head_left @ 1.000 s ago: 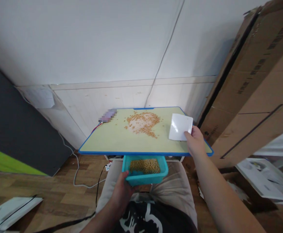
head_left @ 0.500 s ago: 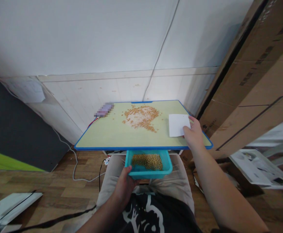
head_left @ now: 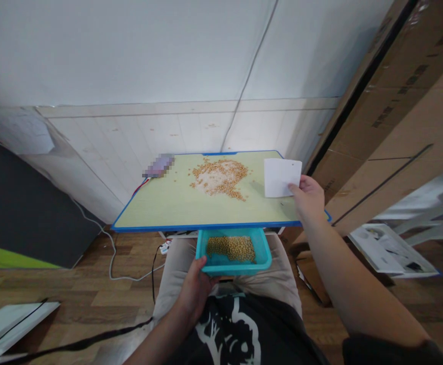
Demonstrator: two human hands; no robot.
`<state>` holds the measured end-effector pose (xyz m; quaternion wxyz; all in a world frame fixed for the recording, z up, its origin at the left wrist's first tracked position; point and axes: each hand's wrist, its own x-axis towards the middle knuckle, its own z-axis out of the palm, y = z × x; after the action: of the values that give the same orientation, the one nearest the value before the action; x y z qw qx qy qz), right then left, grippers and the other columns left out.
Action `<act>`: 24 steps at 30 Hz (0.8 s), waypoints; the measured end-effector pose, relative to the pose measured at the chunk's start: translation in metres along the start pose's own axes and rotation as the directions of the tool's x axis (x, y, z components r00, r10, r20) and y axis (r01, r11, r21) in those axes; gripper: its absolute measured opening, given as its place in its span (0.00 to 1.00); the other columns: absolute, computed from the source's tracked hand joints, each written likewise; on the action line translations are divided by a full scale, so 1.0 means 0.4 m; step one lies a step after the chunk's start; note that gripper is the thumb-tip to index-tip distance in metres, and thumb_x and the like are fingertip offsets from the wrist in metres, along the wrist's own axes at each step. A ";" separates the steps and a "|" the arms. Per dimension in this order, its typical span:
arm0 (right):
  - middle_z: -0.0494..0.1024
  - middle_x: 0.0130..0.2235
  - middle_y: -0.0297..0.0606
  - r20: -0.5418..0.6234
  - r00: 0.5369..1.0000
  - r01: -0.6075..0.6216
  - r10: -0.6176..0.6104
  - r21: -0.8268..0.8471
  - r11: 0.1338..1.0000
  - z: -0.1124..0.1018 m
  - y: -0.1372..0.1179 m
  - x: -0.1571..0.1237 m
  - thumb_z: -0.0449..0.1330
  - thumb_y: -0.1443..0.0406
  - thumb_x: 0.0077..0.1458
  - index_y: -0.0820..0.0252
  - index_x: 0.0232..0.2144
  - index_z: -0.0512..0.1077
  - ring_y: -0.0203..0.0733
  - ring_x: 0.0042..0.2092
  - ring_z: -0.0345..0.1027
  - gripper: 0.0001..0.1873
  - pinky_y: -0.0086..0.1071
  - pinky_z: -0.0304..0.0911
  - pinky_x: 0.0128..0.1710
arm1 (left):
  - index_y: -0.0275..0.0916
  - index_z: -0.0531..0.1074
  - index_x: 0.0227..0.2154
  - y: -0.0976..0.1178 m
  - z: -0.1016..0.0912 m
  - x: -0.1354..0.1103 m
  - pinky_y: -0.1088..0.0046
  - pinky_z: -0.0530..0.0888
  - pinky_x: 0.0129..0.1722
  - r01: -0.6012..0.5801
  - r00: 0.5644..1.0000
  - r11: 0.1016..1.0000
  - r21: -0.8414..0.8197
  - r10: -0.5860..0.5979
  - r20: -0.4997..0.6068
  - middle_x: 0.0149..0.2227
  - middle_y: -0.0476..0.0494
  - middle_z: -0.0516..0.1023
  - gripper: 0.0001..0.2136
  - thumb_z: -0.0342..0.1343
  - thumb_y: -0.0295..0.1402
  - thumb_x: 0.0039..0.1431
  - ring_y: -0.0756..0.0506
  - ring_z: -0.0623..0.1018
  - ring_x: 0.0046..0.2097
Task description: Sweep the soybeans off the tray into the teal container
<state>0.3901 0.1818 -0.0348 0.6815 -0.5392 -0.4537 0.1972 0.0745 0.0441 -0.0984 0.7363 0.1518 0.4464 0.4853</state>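
Observation:
My left hand (head_left: 196, 286) grips the near left corner of a teal tray (head_left: 261, 263) partly filled with tan beans (head_left: 231, 248), held just below the front edge of a low green table with a blue rim (head_left: 206, 226). My right hand (head_left: 308, 198) pinches a white card (head_left: 281, 177), lifted upright above the table's right side. A heap of beans mixed with white grains (head_left: 220, 176) lies on the far middle of the table, left of the card.
A purple device (head_left: 159, 166) with a red cable sits at the table's far left corner. Large cardboard boxes (head_left: 404, 111) lean on the right. White wall behind, cables and papers (head_left: 392, 248) on the wooden floor.
The white card was lowered flat toward the table half a second ago and is now raised upright again. The teal tray has shifted slightly right under the table edge.

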 end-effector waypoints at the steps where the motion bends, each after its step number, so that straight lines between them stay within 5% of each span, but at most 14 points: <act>1: 0.82 0.35 0.38 0.039 0.999 0.036 -0.034 -0.039 0.999 0.002 -0.021 0.010 0.63 0.58 0.42 0.54 0.34 0.72 0.48 0.39 0.77 0.14 0.41 0.71 0.42 | 0.36 0.71 0.60 0.000 -0.001 0.002 0.54 0.78 0.53 -0.001 1.000 1.000 -0.003 0.001 0.005 0.55 0.34 0.83 0.27 0.60 0.40 0.59 0.31 0.80 0.58; 5: 0.81 0.33 0.38 0.348 0.924 0.252 -0.158 -0.245 0.936 0.034 -0.125 0.056 0.61 0.59 0.49 0.57 0.33 0.77 0.47 0.36 0.75 0.10 0.40 0.69 0.40 | 0.36 0.71 0.61 0.001 -0.002 0.004 0.56 0.80 0.49 0.000 1.000 1.000 -0.003 0.000 -0.003 0.55 0.34 0.83 0.27 0.60 0.39 0.59 0.32 0.81 0.57; 9: 0.83 0.34 0.38 0.607 0.767 0.536 -0.208 -0.427 0.728 0.100 -0.205 0.095 0.59 0.64 0.54 0.57 0.37 0.82 0.46 0.38 0.74 0.13 0.38 0.66 0.42 | 0.38 0.71 0.61 0.004 -0.008 -0.002 0.55 0.79 0.51 0.003 1.000 1.000 -0.003 -0.003 0.016 0.55 0.35 0.83 0.27 0.60 0.39 0.59 0.33 0.81 0.56; 14: 0.83 0.34 0.36 0.799 0.588 0.690 -0.128 -0.413 0.595 0.180 -0.222 0.140 0.56 0.67 0.55 0.57 0.39 0.84 0.43 0.37 0.73 0.16 0.34 0.64 0.40 | 0.41 0.69 0.63 0.003 -0.020 -0.004 0.53 0.77 0.55 -0.008 0.999 1.000 -0.004 0.008 0.037 0.57 0.36 0.82 0.31 0.63 0.41 0.57 0.32 0.80 0.58; 24: 0.83 0.37 0.36 0.866 0.499 0.730 -0.011 -0.414 0.543 0.229 -0.188 0.189 0.57 0.69 0.54 0.56 0.40 0.84 0.42 0.38 0.73 0.17 0.34 0.62 0.42 | 0.37 0.69 0.64 0.003 -0.017 -0.001 0.54 0.77 0.55 0.018 0.999 1.000 0.000 -0.018 0.030 0.57 0.34 0.82 0.32 0.62 0.41 0.57 0.32 0.79 0.58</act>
<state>0.3358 0.2645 0.0654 0.1469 -0.4947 -0.8559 0.0334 0.0681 0.0428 -0.1013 0.7471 0.1548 0.4366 0.4766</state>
